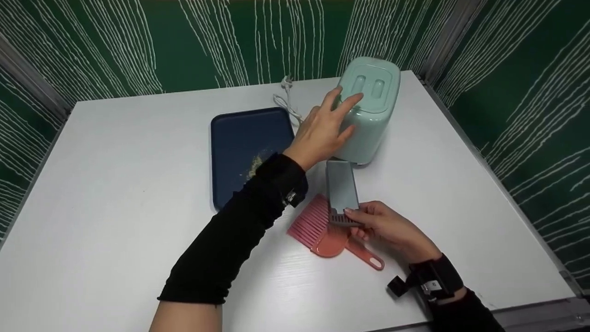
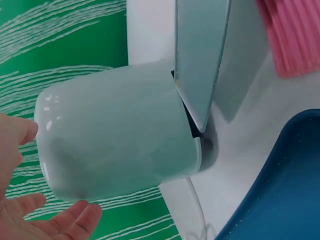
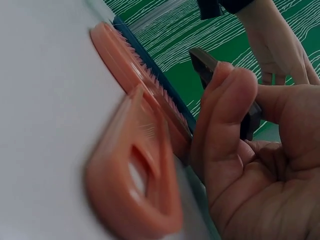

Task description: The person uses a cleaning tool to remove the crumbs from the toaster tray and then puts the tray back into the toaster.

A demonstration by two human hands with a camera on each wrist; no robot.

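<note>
A mint-green toaster (image 1: pixel 368 124) with two long recesses in its top stands at the back right of the table. My left hand (image 1: pixel 322 127) is at its top and near side, fingers spread; whether they touch it is unclear. In the right hand (image 1: pixel 385 226) I pinch the slotted end of a flat grey-green crumb tray (image 1: pixel 342 184) between thumb and fingers. The tray's far end is at the dark opening low on the toaster (image 2: pixel 120 135), as the left wrist view shows. Partly under the tray lies a pink-bristled brush (image 1: pixel 309 223) with an orange handle (image 1: pixel 366 256).
Left of the toaster lies a dark blue tray (image 1: pixel 244 133) with a small heap of crumbs (image 1: pixel 256 166), partly behind my left forearm. A white power cord (image 1: pixel 290 108) with its plug (image 1: pixel 286 83) lies behind. Green walls with white streaks border the white table (image 1: pixel 138 207).
</note>
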